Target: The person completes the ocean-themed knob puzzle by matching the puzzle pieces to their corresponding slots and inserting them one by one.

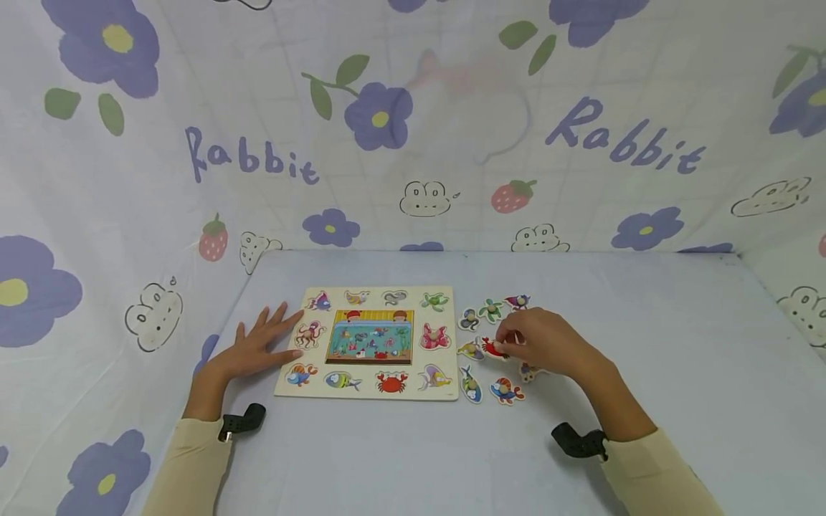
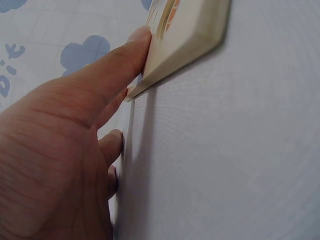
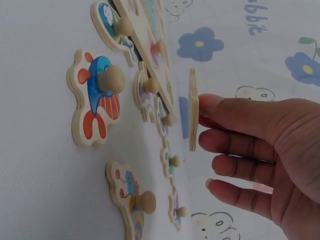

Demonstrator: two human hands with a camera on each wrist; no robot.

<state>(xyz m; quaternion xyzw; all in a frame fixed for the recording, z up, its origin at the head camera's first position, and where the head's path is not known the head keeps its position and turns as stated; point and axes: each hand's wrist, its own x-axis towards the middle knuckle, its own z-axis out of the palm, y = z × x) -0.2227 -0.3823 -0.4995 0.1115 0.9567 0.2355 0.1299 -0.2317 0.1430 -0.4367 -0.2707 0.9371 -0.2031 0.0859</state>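
My right hand (image 1: 548,340) pinches a red crab puzzle piece (image 1: 492,349) between thumb and fingertips, to the right of the wooden puzzle board (image 1: 369,388). In the right wrist view this piece (image 3: 193,110) appears edge-on, raised off the table; its knob is hidden by the fingers. My left hand (image 1: 254,347) lies at the board's left side with fingers spread, thumb and forefinger touching its edge. The left wrist view has the thumb against the board's corner (image 2: 200,42). The board shows sea animals around an aquarium picture. A pink starfish piece (image 3: 157,47) with a knob sits in it.
Several knobbed pieces lie right of the board: a green turtle (image 1: 490,310), a grey eel-like piece (image 1: 469,319), a striped fish (image 1: 471,385), a hermit crab (image 1: 506,391), and a piece (image 1: 530,371) partly under the right hand. A patterned cloth (image 1: 452,158) hangs behind the table.
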